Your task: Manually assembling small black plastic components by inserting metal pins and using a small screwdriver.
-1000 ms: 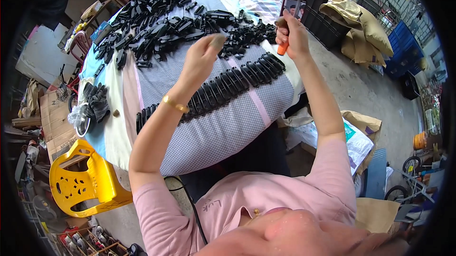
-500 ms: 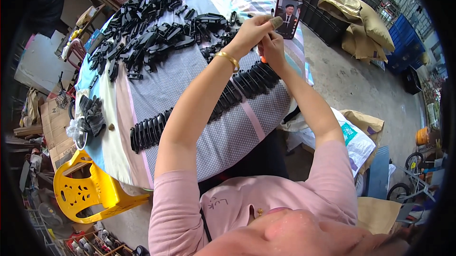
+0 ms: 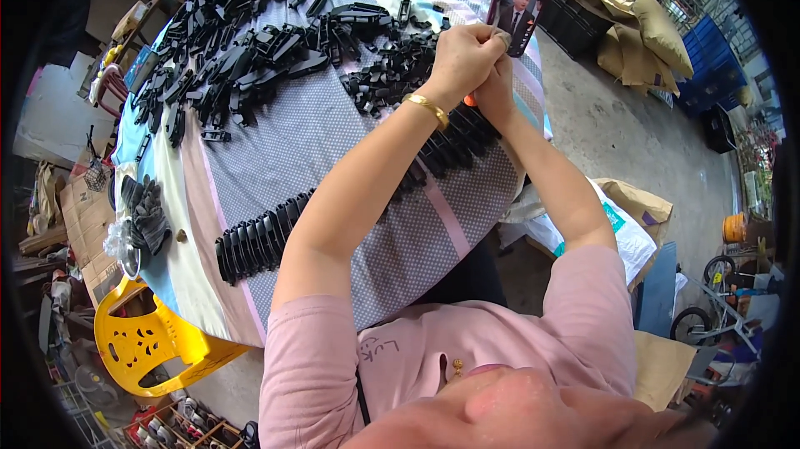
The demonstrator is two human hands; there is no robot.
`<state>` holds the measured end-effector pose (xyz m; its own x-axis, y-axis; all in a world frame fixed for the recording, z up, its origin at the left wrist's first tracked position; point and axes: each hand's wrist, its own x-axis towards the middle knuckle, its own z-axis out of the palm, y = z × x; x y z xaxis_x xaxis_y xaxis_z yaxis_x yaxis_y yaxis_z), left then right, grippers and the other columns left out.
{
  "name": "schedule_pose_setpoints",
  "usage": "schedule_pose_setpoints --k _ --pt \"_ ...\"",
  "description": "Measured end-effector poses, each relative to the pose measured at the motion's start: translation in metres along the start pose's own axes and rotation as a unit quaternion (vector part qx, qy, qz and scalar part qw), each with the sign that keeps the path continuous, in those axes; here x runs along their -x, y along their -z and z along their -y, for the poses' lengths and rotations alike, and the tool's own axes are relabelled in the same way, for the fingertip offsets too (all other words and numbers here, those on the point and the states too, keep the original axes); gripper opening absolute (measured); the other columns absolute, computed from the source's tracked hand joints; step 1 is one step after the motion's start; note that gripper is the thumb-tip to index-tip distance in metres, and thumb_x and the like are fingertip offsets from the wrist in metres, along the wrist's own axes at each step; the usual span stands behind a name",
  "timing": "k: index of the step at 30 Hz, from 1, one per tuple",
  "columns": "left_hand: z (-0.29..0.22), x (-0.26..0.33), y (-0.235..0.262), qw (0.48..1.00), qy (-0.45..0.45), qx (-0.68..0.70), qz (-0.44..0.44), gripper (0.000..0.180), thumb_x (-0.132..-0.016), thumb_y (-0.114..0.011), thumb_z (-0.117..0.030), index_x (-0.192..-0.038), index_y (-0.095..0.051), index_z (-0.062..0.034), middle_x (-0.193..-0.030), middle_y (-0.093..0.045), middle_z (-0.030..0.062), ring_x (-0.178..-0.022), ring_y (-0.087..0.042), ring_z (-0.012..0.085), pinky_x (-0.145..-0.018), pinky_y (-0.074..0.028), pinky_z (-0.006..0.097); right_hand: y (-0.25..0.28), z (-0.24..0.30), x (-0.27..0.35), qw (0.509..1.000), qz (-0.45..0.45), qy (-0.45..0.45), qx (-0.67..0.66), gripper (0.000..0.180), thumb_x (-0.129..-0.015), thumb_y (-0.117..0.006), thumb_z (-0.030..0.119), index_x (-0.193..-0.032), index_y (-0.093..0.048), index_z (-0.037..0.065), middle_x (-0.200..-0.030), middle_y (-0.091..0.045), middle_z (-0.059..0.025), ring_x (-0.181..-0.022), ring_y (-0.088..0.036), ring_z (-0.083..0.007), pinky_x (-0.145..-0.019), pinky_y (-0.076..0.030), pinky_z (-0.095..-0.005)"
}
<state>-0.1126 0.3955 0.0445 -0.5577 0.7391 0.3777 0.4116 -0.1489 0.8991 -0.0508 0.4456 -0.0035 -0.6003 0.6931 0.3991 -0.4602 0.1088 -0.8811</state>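
My left hand [image 3: 464, 59], a gold bangle on its wrist, is closed with its fingertips pressed against my right hand [image 3: 495, 89]. Something dull-coloured covers the left thumb tip. What the left fingers pinch is hidden. A small orange piece [image 3: 469, 100] pokes out beneath my closed right hand; the rest of it cannot be seen. Just beyond both hands a phone [image 3: 518, 14] stands upright, showing a person in a dark suit. Under my forearms runs a neat row of slim black plastic clips [image 3: 265, 236]. Loose black plastic parts [image 3: 242, 45] lie heaped on the far left.
A patterned cloth [image 3: 275, 145] covers the round table. Dark gloves [image 3: 147, 214] lie by its left edge, above a yellow chair [image 3: 158, 341]. Right of the table are black crates [image 3: 571, 24], brown sacks [image 3: 637, 40] and a white bag [image 3: 629, 240].
Both hands, still together, have shifted slightly right in view. The table, clip row and gloves appear shifted a little left and the phone slightly up and right. The screen picture has changed.
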Motion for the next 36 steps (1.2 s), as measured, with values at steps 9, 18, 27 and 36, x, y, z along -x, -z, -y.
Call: schedule_pose_setpoints --k 9,18,27,36 --pt "-0.009 0.004 0.022 0.996 0.036 0.079 0.006 0.025 -0.079 -0.059 -0.021 -0.093 -0.066 -0.0006 -0.071 -0.063 0.0049 -0.065 -0.055 0.0084 -0.059 -0.046 0.024 -0.015 0.018 -0.003 0.995 0.071 0.022 0.059 0.021 -0.086 -0.05 0.021 -0.077 -0.052 0.002 -0.058 -0.05 0.0002 -0.047 -0.047 -0.0056 -0.04 -0.036 -0.0211" --pt "0.015 0.008 0.019 0.991 0.026 0.128 -0.006 0.022 -0.076 -0.06 -0.018 -0.088 -0.066 -0.0003 -0.068 -0.064 0.0125 -0.06 -0.059 0.015 -0.062 -0.047 0.028 -0.014 -0.014 0.004 0.996 0.03 0.036 0.077 0.015 -0.087 -0.047 0.014 -0.087 -0.054 0.001 -0.079 -0.056 -0.0001 -0.071 -0.052 -0.0055 -0.058 -0.042 -0.0202" --pt "0.012 0.006 0.021 0.998 0.046 0.047 0.023 0.025 -0.079 -0.058 -0.018 -0.095 -0.065 -0.0005 -0.076 -0.065 0.0059 -0.068 -0.057 0.009 -0.063 -0.047 0.024 -0.019 -0.006 0.008 0.999 0.02 0.008 0.045 0.019 -0.086 -0.051 0.019 -0.08 -0.054 0.002 -0.064 -0.053 0.0001 -0.052 -0.049 -0.0068 -0.044 -0.038 -0.0214" --pt "-0.02 0.014 0.043 0.994 0.059 0.077 0.042 0.027 -0.082 -0.06 -0.026 -0.092 -0.065 -0.0016 -0.063 -0.059 0.003 -0.048 -0.051 0.0085 -0.038 -0.04 0.023 -0.029 0.018 -0.002 0.994 0.113 -0.011 0.011 0.018 -0.086 -0.049 0.019 -0.077 -0.054 0.003 -0.056 -0.048 0.0005 -0.044 -0.045 -0.0059 -0.039 -0.034 -0.0202"
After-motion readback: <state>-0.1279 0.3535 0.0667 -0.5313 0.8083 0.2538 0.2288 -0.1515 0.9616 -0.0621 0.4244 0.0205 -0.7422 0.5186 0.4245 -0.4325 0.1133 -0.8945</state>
